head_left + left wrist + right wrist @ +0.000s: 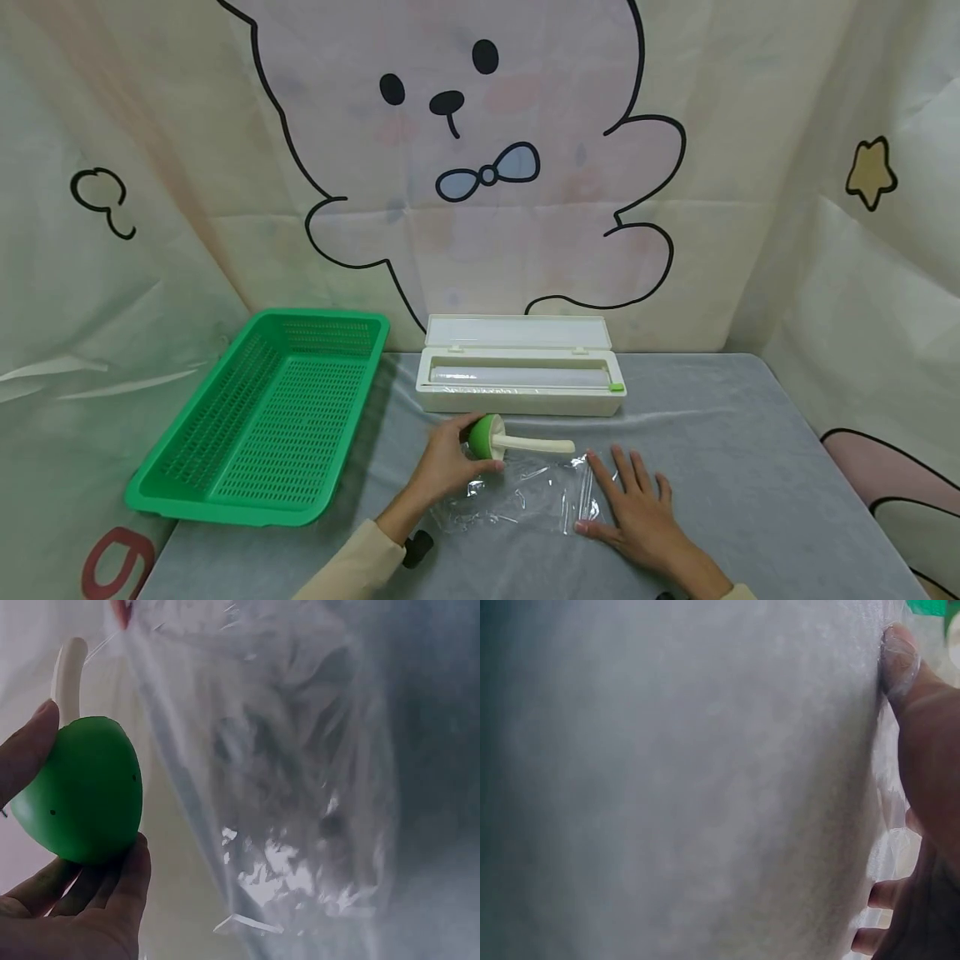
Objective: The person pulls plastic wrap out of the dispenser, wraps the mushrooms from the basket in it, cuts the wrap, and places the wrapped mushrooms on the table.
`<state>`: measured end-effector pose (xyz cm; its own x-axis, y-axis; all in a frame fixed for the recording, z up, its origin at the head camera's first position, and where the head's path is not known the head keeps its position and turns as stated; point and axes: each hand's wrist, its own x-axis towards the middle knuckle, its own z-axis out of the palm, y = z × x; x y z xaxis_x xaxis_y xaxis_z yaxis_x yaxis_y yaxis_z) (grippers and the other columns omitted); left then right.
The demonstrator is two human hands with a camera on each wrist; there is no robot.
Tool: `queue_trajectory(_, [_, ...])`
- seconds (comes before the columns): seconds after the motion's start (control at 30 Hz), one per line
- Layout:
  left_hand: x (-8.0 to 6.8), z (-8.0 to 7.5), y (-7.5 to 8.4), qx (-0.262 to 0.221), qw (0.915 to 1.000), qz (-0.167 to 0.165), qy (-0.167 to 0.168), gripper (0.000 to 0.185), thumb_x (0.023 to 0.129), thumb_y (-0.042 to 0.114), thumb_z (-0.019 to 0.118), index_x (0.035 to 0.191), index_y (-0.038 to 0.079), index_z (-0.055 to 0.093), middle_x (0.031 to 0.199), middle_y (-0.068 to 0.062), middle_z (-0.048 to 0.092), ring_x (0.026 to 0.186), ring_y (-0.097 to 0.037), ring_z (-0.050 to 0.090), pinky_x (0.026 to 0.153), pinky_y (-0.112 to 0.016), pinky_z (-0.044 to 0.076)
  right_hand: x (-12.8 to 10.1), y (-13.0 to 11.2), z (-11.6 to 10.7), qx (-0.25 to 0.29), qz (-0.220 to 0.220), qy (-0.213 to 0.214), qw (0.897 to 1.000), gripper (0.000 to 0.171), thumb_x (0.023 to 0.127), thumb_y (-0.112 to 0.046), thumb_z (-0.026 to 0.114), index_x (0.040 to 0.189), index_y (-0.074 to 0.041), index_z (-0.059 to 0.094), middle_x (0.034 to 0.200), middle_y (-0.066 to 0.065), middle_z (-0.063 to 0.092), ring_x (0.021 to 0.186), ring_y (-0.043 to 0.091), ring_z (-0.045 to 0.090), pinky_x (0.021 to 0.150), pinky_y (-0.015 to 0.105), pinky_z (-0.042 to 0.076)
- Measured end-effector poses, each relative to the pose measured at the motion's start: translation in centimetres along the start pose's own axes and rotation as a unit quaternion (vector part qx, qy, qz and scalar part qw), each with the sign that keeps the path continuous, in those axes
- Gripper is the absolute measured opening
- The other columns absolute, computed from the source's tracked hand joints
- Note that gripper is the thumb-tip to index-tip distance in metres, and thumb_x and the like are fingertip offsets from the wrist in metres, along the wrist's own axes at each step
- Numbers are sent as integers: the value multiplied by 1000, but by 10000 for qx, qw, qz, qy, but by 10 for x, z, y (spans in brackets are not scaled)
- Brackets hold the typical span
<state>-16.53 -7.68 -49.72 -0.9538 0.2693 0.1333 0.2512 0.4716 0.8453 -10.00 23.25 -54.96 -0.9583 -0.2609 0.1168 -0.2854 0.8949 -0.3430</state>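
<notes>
Green head, cream handle — that's the little tool [501, 440] the left hand [448, 468] has hold of. Its grip is around the round green end: thumb on one side, fingers curled under the other, which the left wrist view [81, 793] shows pretty clearly. The cream handle sticks out to the right of the hand, lying just above the far edge of the plastic wrap sheet [525, 500], so the head sits inside the grip and the stem is free.

Right hand [636, 512] is flat on the grey tabletop [750, 467], fingers straight and spread, pressing down on the right edge of that crinkly clear sheet. It isn't curled round anything. The right wrist view mostly shows grey cloth and a thumb [900, 660] with film under it.

The sheet lies between the two hands, the tool's handle near its top edge.

Behind all that sits the cream wrap dispenser box [521, 379] with its lid open and a roll inside — small green slider at its right end. A green slotted basket [262, 417] sits off to the left, tilted over the tabletop's edge.
</notes>
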Motion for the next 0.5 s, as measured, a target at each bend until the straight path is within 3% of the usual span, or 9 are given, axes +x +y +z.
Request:
queue_trajectory(0.23, [-5,21,-10,433,9987,183,-190,74,70,19,96,132,-5,61,122,-15,66,107,-30,63,87,-39,53,1,0,-3,124,72,-175,9997,100,78,-68,74,155,-13,40,158,31,30,144,56,21,101,76,15])
queue_trajectory(0.5, [-5,28,-12,643,9977,85,-199,75,70,22,96,131,-3,61,122,-14,65,107,-30,62,88,-41,52,4,3,-12,435,86,-290,9986,100,78,-65,76,155,-13,40,155,31,34,142,56,24,100,76,17])
